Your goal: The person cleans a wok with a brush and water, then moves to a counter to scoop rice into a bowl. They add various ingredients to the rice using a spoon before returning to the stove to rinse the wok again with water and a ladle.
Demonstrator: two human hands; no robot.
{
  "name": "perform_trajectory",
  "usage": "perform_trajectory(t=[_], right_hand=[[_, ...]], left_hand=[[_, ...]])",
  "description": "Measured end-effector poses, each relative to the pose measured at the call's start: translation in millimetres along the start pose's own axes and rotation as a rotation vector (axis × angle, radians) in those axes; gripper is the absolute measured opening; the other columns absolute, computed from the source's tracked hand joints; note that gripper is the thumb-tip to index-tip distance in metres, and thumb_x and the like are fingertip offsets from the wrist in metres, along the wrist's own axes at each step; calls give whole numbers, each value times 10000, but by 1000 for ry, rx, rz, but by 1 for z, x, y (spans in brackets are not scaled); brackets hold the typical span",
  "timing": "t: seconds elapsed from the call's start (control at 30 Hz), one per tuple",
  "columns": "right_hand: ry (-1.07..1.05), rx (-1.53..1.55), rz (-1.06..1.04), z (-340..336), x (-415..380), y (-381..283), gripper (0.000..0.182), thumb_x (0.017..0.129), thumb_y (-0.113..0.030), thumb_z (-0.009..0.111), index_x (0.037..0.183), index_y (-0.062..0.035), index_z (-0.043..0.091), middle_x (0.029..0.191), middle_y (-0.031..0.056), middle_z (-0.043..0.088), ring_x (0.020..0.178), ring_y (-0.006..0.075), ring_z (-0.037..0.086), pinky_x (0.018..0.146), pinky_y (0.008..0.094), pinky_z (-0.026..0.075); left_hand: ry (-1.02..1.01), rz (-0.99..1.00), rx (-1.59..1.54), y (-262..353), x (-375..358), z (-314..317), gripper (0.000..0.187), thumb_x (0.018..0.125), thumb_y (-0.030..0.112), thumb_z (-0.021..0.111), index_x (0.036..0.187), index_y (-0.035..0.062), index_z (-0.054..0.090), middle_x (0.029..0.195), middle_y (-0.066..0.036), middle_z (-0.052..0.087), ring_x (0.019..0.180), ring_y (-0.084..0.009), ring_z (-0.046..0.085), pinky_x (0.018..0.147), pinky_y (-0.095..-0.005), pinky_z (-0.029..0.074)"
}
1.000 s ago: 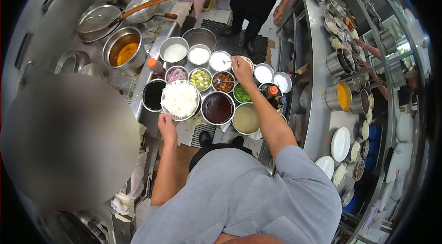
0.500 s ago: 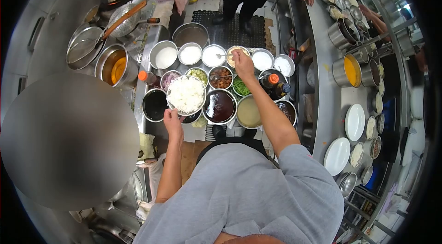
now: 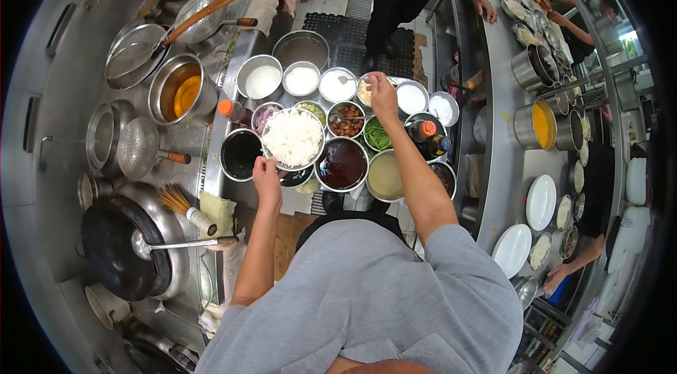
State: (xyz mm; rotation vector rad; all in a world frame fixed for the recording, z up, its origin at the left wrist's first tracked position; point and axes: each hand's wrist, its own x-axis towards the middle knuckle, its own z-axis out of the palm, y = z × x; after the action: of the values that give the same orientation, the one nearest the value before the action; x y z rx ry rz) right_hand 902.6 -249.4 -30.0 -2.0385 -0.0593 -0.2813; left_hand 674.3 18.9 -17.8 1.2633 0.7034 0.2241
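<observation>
My left hand [image 3: 267,182] grips the near rim of a bowl of white rice [image 3: 293,137], held above the sauce pots. A small metal spoon [image 3: 344,80] is pinched in my right hand [image 3: 382,97]; its tip is over a bowl of white powder [image 3: 338,94]. Under my right fingers, partly hidden, is a bowl of pale yellowish food [image 3: 364,92]. Close by stand a bowl of brown chunks [image 3: 346,128], chopped greens [image 3: 377,135], a pot of dark red sauce [image 3: 342,164] and a pot of cloudy tan liquid [image 3: 385,176].
On the left, a black wok [image 3: 120,247] with a ladle [image 3: 141,245] sits beside a bamboo brush [image 3: 185,208]. Bottles [image 3: 423,128] stand among the right-hand pots. White oval plates [image 3: 512,250] line the right counter. Another person's legs [image 3: 395,7] are ahead; a co-worker's hand [image 3: 560,279] reaches in at right.
My view has shifted slightly. The spoon stays over the white powder, and the rice bowl stays in my left hand. The wok area shows where a blurred patch was. A co-worker's arm appears at right.
</observation>
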Motion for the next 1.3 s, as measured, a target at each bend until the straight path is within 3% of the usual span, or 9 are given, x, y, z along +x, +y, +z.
perform_trajectory(t=[0.13, 0.23, 0.4, 0.53, 0.63, 0.8, 0.9, 1.1, 1.3], right_hand=[[25, 239, 100, -5, -8, 7, 256, 1034, -229, 478, 1115, -42, 633, 978, 133, 729, 766, 205, 724, 648, 319, 554], [-95, 333, 276, -11, -22, 23, 292, 1058, -234, 437, 1209, -41, 596, 1100, 93, 705, 806, 161, 710, 639, 261, 563], [-84, 457, 268, -22, -29, 21, 342, 1065, -262, 433, 1267, -26, 575, 1205, 117, 664, 806, 168, 703, 649, 260, 565], [-90, 399, 267, -17, -37, 35, 336, 1070, -261, 414, 1258, -26, 563, 1198, 120, 660, 839, 177, 700, 650, 265, 569], [47, 543, 412, -15, -52, 25, 310, 1059, -219, 420, 1207, 7, 573, 1138, 140, 672, 815, 189, 708, 613, 284, 581], [124, 781, 693, 6, -54, 16, 344, 1061, -227, 353, 1259, 35, 455, 1211, 254, 588, 839, 267, 689, 628, 358, 624], [148, 826, 782, 8, -49, 13, 342, 1062, -227, 356, 1255, 36, 461, 1214, 251, 593, 838, 257, 691, 625, 350, 624], [5, 651, 510, -12, -53, 14, 340, 1059, -215, 372, 1255, 44, 475, 1206, 234, 615, 808, 229, 695, 607, 329, 612], [13, 665, 534, -15, -53, 11, 345, 1059, -215, 374, 1250, 54, 478, 1186, 233, 625, 780, 221, 694, 589, 320, 598]], left_hand=[[10, -3, 9, 2, 10, -3, 182, 966, 115, 549, 809, 97, 459, 814, 3, 533, 756, -75, 554, 652, -267, 552], [19, 0, 31, 0, 14, -8, 183, 966, 120, 551, 806, 99, 466, 807, 3, 537, 748, -74, 551, 649, -267, 551], [7, -2, 10, 3, 12, -7, 175, 967, 119, 547, 811, 96, 471, 825, 0, 543, 755, -76, 550, 661, -273, 556], [0, -30, 19, 5, 13, -4, 170, 971, 119, 545, 819, 95, 472, 849, -6, 550, 776, -81, 557, 689, -288, 569], [-16, -27, 5, -1, 15, -6, 170, 974, 123, 545, 823, 95, 473, 853, -7, 553, 780, -83, 561, 702, -298, 574], [-22, -39, 7, 5, 11, 1, 170, 976, 123, 539, 824, 93, 470, 857, -10, 557, 783, -85, 563, 704, -304, 576], [-14, -48, 17, -1, 16, -2, 167, 976, 120, 535, 826, 87, 469, 861, -17, 563, 788, -92, 571, 707, -307, 579], [5, -14, -6, -2, 21, -2, 166, 976, 111, 530, 828, 71, 469, 862, -34, 568, 798, -108, 586, 705, -308, 586], [3, 24, -11, 7, 27, -1, 171, 973, 93, 529, 823, 52, 460, 867, -51, 572, 799, -122, 600, 706, -325, 609]])
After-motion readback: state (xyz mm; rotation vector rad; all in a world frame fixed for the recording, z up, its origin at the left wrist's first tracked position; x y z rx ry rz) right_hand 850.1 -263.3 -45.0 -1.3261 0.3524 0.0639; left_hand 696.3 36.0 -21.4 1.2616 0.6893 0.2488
